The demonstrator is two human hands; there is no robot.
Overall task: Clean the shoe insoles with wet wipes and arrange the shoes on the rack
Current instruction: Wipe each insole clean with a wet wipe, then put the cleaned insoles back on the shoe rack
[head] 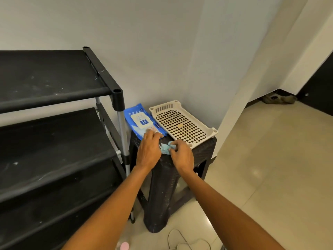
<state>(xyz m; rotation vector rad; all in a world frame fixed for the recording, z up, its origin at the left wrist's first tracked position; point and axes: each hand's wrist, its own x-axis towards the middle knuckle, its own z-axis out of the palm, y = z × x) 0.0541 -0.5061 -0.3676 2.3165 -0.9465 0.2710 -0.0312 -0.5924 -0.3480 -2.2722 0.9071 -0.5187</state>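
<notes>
At the bottom edge, on the pale tiled floor [261,168], lie a light-coloured flip-flop [187,240] and a pink object [124,246] only partly in view.

Above them stands a dark woven-textured stool [162,186], whose top serves as the surface. Both hands work at its near edge. The right hand [182,156] has its grip pinching a crumpled pale blue wet wipe [165,148], which sits on the surface between the two hands. The left hand [148,150] lies with fingers extended over the near end of the wipes pack [139,121], its grip released, fingertips touching the pack; its side seems to touch the wipe as well.

The pack is bright blue with a cream flip lid carrying a small dark blue label; the print is upside down and too blurred to read with certainty.

Just beside the pack, on the right, rests a cream perforated plastic tray [182,123].

To the left stands the black shoe rack [54,123], with dusty fabric shelves and silver poles.

Far right, by a dark doorway, sits a pair of drab shoes [278,99].
</notes>
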